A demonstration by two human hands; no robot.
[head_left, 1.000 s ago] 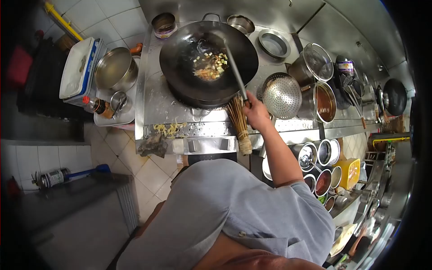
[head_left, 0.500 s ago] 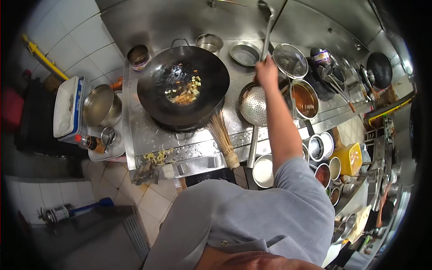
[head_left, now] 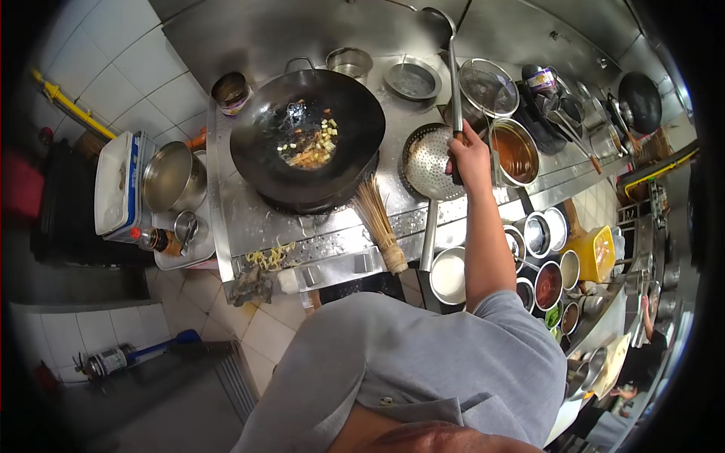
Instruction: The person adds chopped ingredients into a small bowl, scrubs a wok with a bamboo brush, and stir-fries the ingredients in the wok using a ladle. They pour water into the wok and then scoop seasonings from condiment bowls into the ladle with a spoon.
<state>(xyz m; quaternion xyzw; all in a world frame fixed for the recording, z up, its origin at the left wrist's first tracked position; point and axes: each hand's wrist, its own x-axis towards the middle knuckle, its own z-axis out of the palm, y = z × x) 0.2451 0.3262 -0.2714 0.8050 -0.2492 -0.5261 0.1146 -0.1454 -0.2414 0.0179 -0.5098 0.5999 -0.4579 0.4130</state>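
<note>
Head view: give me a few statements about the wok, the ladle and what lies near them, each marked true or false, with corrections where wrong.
1. The right hand grips the ladle by its handle. True.
2. The wok has nothing in it. False: diced food lies inside.
3. The strainer is to the right of the wok. True.
4. The ladle's bowl is dipped in the wok. False: it is outside the wok, off to the right.
5. The brush has its bound end toward the person. True.
6. The left hand steadies the wok. False: the left hand is not in view.
</note>
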